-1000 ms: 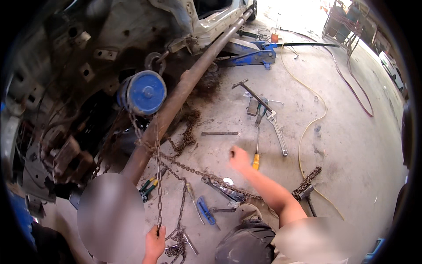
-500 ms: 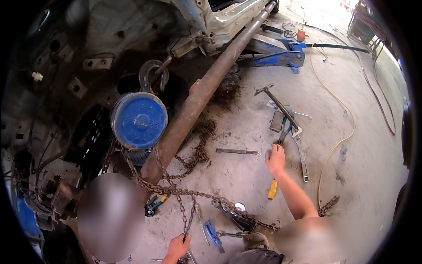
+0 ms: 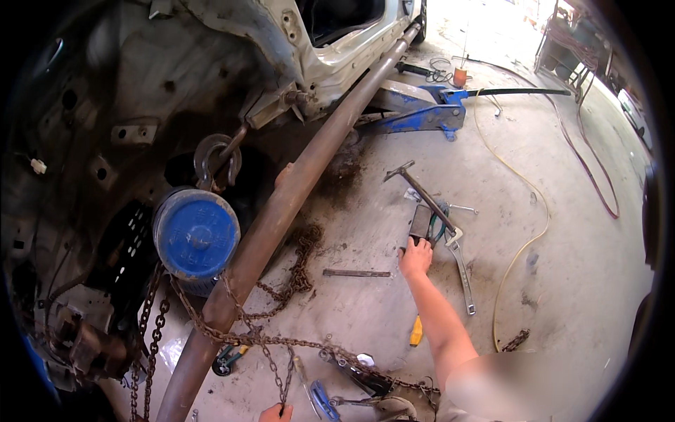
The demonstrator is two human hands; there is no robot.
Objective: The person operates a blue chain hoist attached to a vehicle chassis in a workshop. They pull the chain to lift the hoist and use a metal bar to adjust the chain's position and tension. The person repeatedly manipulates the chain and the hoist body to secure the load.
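My right hand point(image 3: 416, 259) reaches forward to a cluster of tools on the floor, its fingers bent at the near end of a dark metal block point(image 3: 421, 222). Whatever lies under the fingers is hidden. Beside it are a hammer point(image 3: 426, 195), an adjustable wrench point(image 3: 464, 274) and a tool with teal handles point(image 3: 439, 229). A yellow handle point(image 3: 416, 330) shows partly behind my forearm. At the lower edge, my left hand point(image 3: 276, 413) is closed around a thin chain point(image 3: 274, 369). That chain runs up toward a blue chain hoist point(image 3: 200, 239) hanging from its hook.
A long rusty pipe point(image 3: 309, 172) slants past the stripped car body point(image 3: 351, 63). A blue floor jack point(image 3: 415, 119) stands beyond it. Rusty chain point(image 3: 302, 264), a flat bar point(image 3: 356, 273), a blue-handled tool point(image 3: 323, 401) and a yellow hose point(image 3: 524, 246) lie on the floor.
The view has shifted, so the hoist and floor tools sit lower and farther left. My right hand has moved closer to the dark block. My left hand stays on the chain.
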